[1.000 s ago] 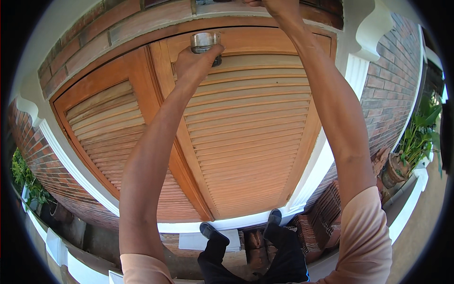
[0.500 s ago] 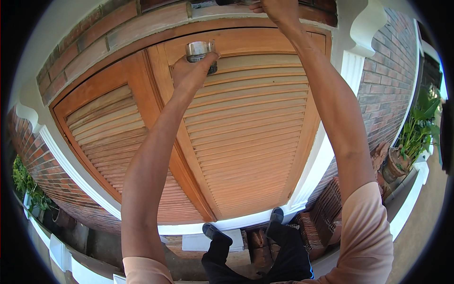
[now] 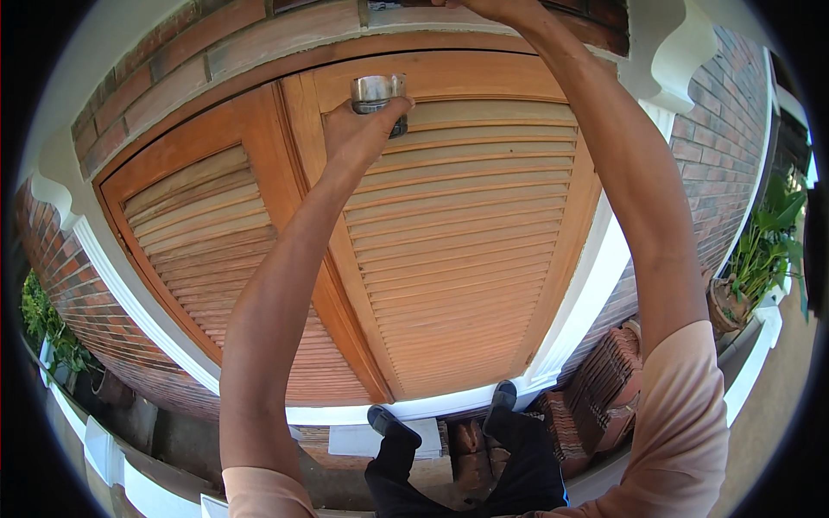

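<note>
My left hand [image 3: 358,134] is wrapped round a small cup-like container [image 3: 378,89] with a shiny silvery upper part and a darker lower part. It is held upright in front of the top rail of the orange-brown louvred wooden shutter [image 3: 466,233]. What is inside the container cannot be seen. My right hand [image 3: 492,7] is raised high at the brickwork above the shutters, cut off by the upper edge of the picture. Its fingers are mostly out of view, so whether they hold anything is hidden.
A second louvred shutter [image 3: 203,224] adjoins on the left. White moulded trim [image 3: 138,298] frames both. Stacked reddish clay tiles [image 3: 604,388] lie beside my right foot. A potted plant [image 3: 768,242] stands at the far right. My feet are on a ledge near a pale slab [image 3: 350,439].
My left hand and the container have shifted slightly to the right in the picture. My right hand has moved up and left, further out of the picture. A dark object beside it has mostly left view.
</note>
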A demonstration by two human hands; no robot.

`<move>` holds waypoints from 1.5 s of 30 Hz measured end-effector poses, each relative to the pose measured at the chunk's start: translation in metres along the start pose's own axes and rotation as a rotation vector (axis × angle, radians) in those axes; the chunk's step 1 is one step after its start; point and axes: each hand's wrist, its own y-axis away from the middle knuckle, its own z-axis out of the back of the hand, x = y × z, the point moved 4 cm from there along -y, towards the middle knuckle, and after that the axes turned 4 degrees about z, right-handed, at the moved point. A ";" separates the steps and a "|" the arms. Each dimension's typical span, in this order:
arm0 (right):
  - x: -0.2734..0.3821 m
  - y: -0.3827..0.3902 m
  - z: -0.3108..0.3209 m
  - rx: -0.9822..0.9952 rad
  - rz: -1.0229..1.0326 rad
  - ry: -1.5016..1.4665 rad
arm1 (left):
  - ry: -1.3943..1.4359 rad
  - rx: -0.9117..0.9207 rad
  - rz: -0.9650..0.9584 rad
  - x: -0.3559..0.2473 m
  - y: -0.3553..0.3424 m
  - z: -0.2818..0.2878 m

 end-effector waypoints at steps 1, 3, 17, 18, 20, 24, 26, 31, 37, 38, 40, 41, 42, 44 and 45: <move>-0.002 0.005 0.011 0.002 -0.005 0.006 | 0.016 0.004 0.022 0.002 0.000 0.000; -0.007 0.022 0.044 -0.044 0.063 0.209 | 0.018 0.008 0.032 0.006 0.000 0.001; -0.018 0.048 0.001 -0.417 -0.228 -0.373 | -0.035 -0.039 0.037 0.018 0.001 0.010; -0.016 0.044 -0.017 -0.408 -0.233 -0.424 | -0.045 -0.031 0.049 0.017 0.001 0.010; -0.017 0.041 -0.035 -0.412 -0.239 -0.384 | -0.063 -0.025 0.060 0.014 0.002 0.012; -0.028 0.057 -0.005 -0.465 -0.286 -0.170 | -0.064 -0.009 0.054 0.007 0.008 0.020; -0.030 0.063 0.006 -0.502 -0.303 -0.256 | -0.068 0.004 0.077 0.006 0.011 0.022; -0.019 0.048 -0.027 -0.508 -0.248 -0.353 | -0.028 -0.009 0.000 -0.003 0.009 0.022; -0.015 0.059 -0.021 -0.444 -0.205 -0.242 | -0.048 -0.023 -0.003 0.001 0.011 0.025; -0.016 0.064 -0.014 -0.507 -0.236 -0.268 | -0.045 -0.022 -0.002 0.002 0.011 0.026; -0.016 0.068 -0.010 -0.576 -0.263 -0.290 | -0.028 -0.016 0.000 0.002 0.012 0.026; -0.015 0.067 -0.014 -0.536 -0.248 -0.333 | -0.029 -0.012 -0.002 0.001 0.012 0.025; -0.015 0.065 -0.021 -0.495 -0.235 -0.377 | -0.043 -0.016 0.009 0.000 0.011 0.024; -0.015 0.062 -0.034 -0.434 -0.214 -0.272 | -0.059 -0.019 0.020 0.000 0.011 0.020; -0.016 0.061 -0.038 -0.371 -0.190 -0.167 | -0.058 -0.027 0.012 -0.001 0.011 0.018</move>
